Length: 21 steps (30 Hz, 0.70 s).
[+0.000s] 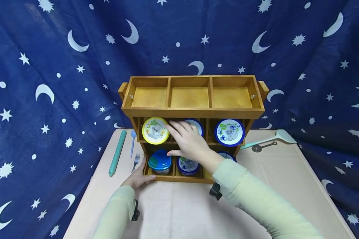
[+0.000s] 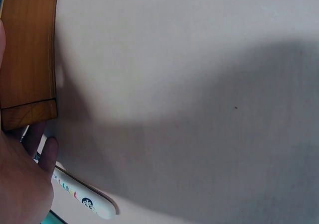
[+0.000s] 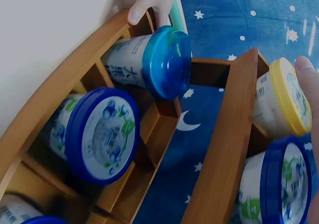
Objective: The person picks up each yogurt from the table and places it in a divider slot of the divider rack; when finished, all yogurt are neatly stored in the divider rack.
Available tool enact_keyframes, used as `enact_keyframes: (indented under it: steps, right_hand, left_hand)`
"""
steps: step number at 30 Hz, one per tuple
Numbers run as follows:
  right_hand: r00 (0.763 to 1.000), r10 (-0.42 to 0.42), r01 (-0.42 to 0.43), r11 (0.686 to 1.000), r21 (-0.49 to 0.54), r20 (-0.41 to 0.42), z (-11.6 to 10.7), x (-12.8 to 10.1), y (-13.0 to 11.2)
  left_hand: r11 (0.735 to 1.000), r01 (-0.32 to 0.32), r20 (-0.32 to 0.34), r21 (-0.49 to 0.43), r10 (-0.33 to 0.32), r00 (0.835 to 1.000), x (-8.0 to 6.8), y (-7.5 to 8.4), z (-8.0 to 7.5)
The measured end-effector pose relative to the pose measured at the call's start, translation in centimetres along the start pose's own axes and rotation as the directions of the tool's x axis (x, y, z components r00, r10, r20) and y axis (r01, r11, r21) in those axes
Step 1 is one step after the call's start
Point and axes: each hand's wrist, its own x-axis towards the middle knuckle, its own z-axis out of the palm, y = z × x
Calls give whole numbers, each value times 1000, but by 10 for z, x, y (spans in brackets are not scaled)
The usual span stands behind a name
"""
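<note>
A wooden tiered shelf (image 1: 192, 113) stands on the table. My left hand (image 1: 137, 177) grips its lower left corner, the thumb over the front edge and the fingers at the side. Before the middle tier is my right hand (image 1: 192, 141), its fingers extended. Its fingertips reach the edge of a yellow-lidded tub (image 1: 155, 131); whether they touch it I cannot tell. The hand partly hides a blue-rimmed tub (image 1: 198, 125) in the centre compartment. On the bottom tier, a cup with a clear blue domed lid (image 3: 167, 62) sits left of another blue-rimmed tub (image 3: 107, 137).
The top tier (image 1: 189, 93) has three bare compartments. More blue-rimmed tubs stand at the right, one (image 1: 229, 132) on the middle tier. A teal stick (image 1: 118, 153), blue spoon (image 1: 133, 134) and fork (image 1: 136, 160) lie left; a spatula (image 1: 282, 136) and dark measuring spoon (image 1: 257, 148) lie right.
</note>
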Motion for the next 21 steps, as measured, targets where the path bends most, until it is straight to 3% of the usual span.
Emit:
enact_keyframes:
  steps: [10, 17, 21]
  right_hand:
    - [998, 37, -35, 999, 30, -55, -8, -24, 24]
    - [995, 97, -96, 995, 19, -19, -17, -38, 36]
    - [996, 89, -87, 995, 49, -31, -26, -47, 39]
  left_hand:
    - [999, -19, 13, -35, 20, 1000, -3, 1, -1]
    - [1000, -19, 16, -12, 19, 1000, -3, 1, 0]
    - [999, -28, 22, -18, 28, 999, -3, 2, 0]
